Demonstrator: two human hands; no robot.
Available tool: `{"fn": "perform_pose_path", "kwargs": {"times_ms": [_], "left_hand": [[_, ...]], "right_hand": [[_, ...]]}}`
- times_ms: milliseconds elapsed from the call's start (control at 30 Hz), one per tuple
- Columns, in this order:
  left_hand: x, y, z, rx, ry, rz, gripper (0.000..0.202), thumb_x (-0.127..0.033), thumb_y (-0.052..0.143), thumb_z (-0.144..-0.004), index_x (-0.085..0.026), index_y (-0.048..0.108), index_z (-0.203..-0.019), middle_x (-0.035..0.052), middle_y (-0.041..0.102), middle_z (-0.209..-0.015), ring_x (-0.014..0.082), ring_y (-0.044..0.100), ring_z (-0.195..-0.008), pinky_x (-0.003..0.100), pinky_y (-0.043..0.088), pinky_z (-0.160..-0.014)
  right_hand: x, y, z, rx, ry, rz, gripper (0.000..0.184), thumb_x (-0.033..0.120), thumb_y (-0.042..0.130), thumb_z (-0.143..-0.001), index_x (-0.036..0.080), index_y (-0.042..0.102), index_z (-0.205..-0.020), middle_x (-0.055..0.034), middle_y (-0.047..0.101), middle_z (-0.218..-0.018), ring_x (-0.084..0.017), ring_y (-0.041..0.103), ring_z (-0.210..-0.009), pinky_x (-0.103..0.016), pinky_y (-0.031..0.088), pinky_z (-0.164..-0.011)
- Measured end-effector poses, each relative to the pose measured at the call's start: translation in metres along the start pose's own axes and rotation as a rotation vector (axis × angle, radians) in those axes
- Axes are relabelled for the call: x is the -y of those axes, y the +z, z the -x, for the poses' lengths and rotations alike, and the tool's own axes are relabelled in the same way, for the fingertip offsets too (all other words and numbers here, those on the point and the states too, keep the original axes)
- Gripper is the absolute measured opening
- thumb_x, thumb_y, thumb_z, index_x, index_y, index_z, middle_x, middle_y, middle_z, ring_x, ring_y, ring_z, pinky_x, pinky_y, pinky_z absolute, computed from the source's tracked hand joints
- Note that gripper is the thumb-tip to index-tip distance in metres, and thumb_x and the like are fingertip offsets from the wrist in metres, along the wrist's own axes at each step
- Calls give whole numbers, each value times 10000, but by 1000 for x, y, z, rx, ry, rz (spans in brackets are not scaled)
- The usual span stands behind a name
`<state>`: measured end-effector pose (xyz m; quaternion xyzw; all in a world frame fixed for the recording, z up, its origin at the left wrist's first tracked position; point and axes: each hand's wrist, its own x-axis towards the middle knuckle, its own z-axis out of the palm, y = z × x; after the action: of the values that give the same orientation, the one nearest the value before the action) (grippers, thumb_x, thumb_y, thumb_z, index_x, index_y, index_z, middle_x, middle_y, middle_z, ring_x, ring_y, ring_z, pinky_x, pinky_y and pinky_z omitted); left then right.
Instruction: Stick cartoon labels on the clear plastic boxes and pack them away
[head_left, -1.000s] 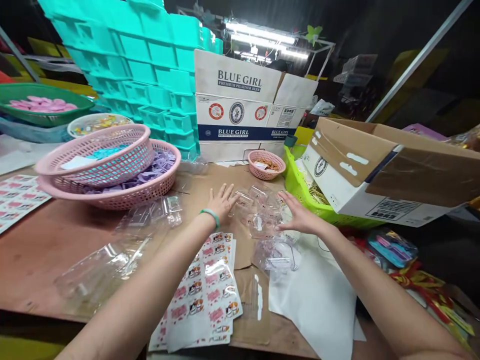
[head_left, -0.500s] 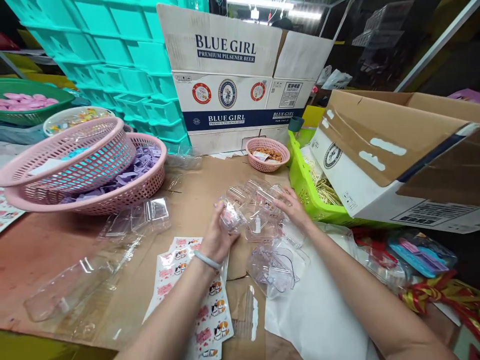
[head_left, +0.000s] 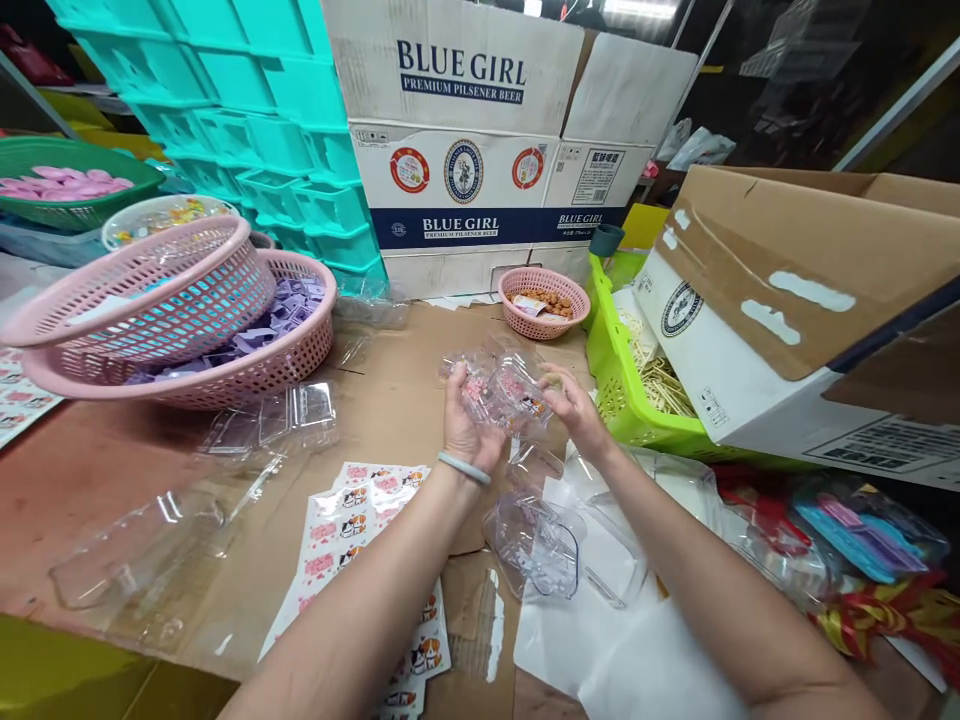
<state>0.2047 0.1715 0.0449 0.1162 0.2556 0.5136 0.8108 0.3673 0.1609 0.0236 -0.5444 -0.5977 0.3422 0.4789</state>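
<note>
Over the middle of the cardboard-covered table, my left hand [head_left: 472, 425] is closed round clear plastic boxes [head_left: 517, 385] that bear pink-and-cat stickers. At their right side, my right hand [head_left: 574, 408] has its fingers curled at the edge of a box and its thumb against it. Just how the boxes overlap is hard to make out through the clear plastic. Below the hands lie more clear plastic pieces [head_left: 536, 545] on white paper [head_left: 555, 650]. Left of them, sticker sheets [head_left: 322, 555] with cartoon cats and pink lettering lie partly under my left forearm.
Pink baskets [head_left: 300, 340] with purple pieces stand at left, before stacked turquoise crates [head_left: 285, 140]. A small pink basket [head_left: 544, 325] of brown pieces sits behind my hands. At right are a lime-green crate [head_left: 622, 400] and an open carton [head_left: 795, 260]. Clear plastic packaging [head_left: 142, 550] lies front left.
My right hand has lifted boxes from the group on the table and brought them against those in my left hand. Both hands now meet at the stickered boxes. The view has shifted slightly.
</note>
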Motion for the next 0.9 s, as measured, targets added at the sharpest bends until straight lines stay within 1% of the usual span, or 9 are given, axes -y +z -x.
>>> {"fn": "perform_pose_path", "kwargs": {"times_ms": [133, 233, 367, 467, 567, 667, 767, 833, 900], "left_hand": [[-17, 15, 0, 154, 117, 57, 429, -535, 549, -823, -181, 629, -1052, 46, 697, -910, 211, 667, -885, 349, 541, -795], [-45, 18, 21, 179, 211, 64, 431, -531, 556, -821, -161, 631, -1028, 59, 696, -936, 245, 663, -966, 374, 533, -841], [-104, -3, 95, 62, 409, 57, 445, -526, 530, -849, -148, 611, -1069, 80, 667, -1120, 289, 613, -1115, 434, 498, -921], [-161, -42, 179, -11, 606, 27, 433, -499, 523, -870, -161, 593, -1132, 82, 623, -1247, 291, 582, -1169, 451, 478, -954], [-219, -100, 282, -134, 783, -14, 422, -493, 483, -893, -160, 600, -1124, 83, 645, -1215, 287, 602, -1139, 433, 501, -921], [-265, -174, 392, -382, 875, -35, 446, -530, 486, -880, -142, 626, -1048, 94, 698, -1044, 277, 660, -1002, 396, 535, -833], [-302, -268, 491, -649, 866, -25, 462, -582, 520, -840, -138, 630, -902, 75, 684, -804, 215, 677, -759, 327, 541, -706], [-324, -341, 546, -766, 823, -13, 451, -601, 537, -813, -157, 609, -844, 49, 644, -710, 184, 643, -644, 317, 530, -650], [-342, -418, 593, -902, 738, 19, 453, -629, 561, -775, -180, 592, -829, 31, 611, -672, 182, 617, -602, 343, 523, -642]], "right_hand": [[27, 19, -14, 15, -118, -189, 376, 470, 603, -756, 239, 525, -1042, -57, 585, -1145, -258, 532, -1164, -410, 407, -1027], [53, 46, -21, 71, -171, -293, 348, 484, 610, -767, 259, 508, -1012, -34, 601, -1051, -244, 575, -1104, -425, 422, -1018], [100, 117, -11, 301, -213, -374, 402, 522, 671, -751, 319, 512, -1059, -41, 612, -1141, -264, 560, -1171, -473, 431, -1021], [146, 204, 9, 584, -222, -421, 495, 477, 766, -695, 370, 510, -1106, -41, 588, -1234, -278, 536, -1221, -485, 468, -992], [200, 317, 50, 868, -228, -482, 522, 455, 781, -692, 362, 502, -1123, -34, 593, -1228, -262, 596, -1135, -447, 538, -897], [246, 441, 115, 1174, -176, -549, 593, 421, 814, -649, 312, 469, -1119, -19, 642, -1090, -198, 666, -895, -344, 577, -731], [268, 568, 191, 1499, 27, -577, 647, 393, 837, -603, 306, 414, -1084, 30, 643, -948, -147, 644, -747, -275, 551, -603], [265, 653, 242, 1652, 182, -540, 670, 384, 847, -575, 313, 391, -1061, 50, 623, -910, -147, 631, -753, -265, 539, -576], [251, 735, 292, 1726, 300, -459, 707, 380, 859, -531, 314, 381, -1047, 56, 603, -896, -162, 627, -797, -274, 539, -577]]}}
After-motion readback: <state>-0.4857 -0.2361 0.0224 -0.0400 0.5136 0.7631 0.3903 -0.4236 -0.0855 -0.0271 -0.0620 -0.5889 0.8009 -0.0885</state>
